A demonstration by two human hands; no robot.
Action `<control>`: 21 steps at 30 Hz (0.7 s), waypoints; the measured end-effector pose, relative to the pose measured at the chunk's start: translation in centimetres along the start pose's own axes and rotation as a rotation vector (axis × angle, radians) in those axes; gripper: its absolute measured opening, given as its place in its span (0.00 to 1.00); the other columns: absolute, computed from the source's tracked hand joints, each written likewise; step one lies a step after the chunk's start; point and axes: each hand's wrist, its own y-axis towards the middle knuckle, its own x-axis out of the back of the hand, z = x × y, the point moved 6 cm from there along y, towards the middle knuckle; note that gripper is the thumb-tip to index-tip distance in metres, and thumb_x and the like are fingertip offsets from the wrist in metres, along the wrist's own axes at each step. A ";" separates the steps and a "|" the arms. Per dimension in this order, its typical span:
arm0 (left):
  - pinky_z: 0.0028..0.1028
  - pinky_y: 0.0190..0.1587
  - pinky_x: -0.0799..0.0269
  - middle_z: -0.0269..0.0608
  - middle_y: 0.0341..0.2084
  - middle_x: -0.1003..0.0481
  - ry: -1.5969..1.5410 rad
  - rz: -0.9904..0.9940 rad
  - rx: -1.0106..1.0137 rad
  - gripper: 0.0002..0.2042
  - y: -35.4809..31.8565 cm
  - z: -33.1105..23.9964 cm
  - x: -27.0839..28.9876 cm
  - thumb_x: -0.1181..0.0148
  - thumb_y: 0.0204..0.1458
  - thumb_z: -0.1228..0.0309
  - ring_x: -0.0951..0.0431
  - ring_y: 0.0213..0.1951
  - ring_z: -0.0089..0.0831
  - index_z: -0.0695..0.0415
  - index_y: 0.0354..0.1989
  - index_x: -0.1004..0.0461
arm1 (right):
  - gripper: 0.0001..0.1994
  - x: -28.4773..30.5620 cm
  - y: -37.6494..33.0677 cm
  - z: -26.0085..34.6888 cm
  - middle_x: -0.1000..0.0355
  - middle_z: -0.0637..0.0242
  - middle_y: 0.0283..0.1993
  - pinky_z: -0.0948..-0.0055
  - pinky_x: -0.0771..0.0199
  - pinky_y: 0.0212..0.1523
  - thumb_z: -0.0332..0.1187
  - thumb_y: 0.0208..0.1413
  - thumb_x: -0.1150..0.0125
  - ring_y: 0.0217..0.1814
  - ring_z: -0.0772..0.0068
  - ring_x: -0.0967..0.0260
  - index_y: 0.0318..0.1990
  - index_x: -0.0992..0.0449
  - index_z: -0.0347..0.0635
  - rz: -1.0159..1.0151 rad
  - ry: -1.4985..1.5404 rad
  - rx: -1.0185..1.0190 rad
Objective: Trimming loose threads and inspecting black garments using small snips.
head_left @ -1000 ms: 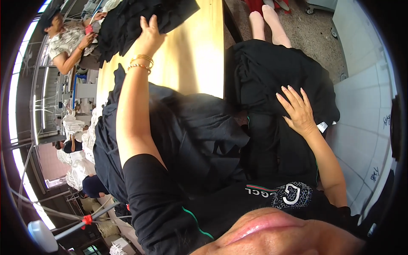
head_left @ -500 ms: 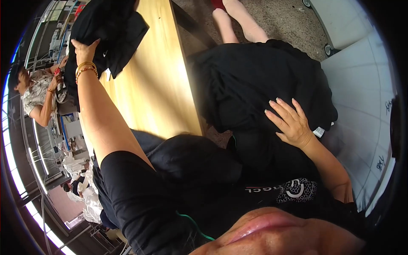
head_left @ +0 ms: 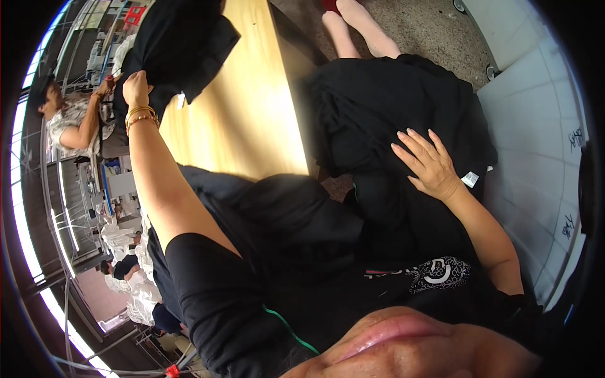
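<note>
My left hand (head_left: 136,87), with gold bangles on the wrist, is stretched far out and grips the edge of a black garment (head_left: 173,44) lying on the far end of a wooden table (head_left: 242,120). My right hand (head_left: 428,164) rests flat with fingers spread on a large pile of black garments (head_left: 391,101) beside the table on my right. A small white tag (head_left: 469,179) shows on the pile just right of that hand. More black cloth (head_left: 296,214) lies over my lap.
Another person (head_left: 69,123) sits at the far left by the table's end. A person's bare legs (head_left: 356,28) show at the top on the speckled floor. White panels (head_left: 542,126) stand at right. White bundles (head_left: 135,283) and racks sit lower left.
My left arm has stretched further out to the black garment on the table and taken hold of it. My right hand stays on the black pile.
</note>
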 end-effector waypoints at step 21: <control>0.17 0.22 0.31 0.33 0.26 0.23 -1.059 0.759 0.104 0.12 -51.1 -12.5 7.6 0.43 0.55 0.74 0.27 0.19 0.18 0.61 0.47 0.26 | 0.38 2.6 2.4 4.6 0.43 0.56 0.72 0.57 0.54 0.72 0.55 0.64 0.52 0.74 0.61 0.46 0.73 0.49 0.41 0.069 1.587 -0.430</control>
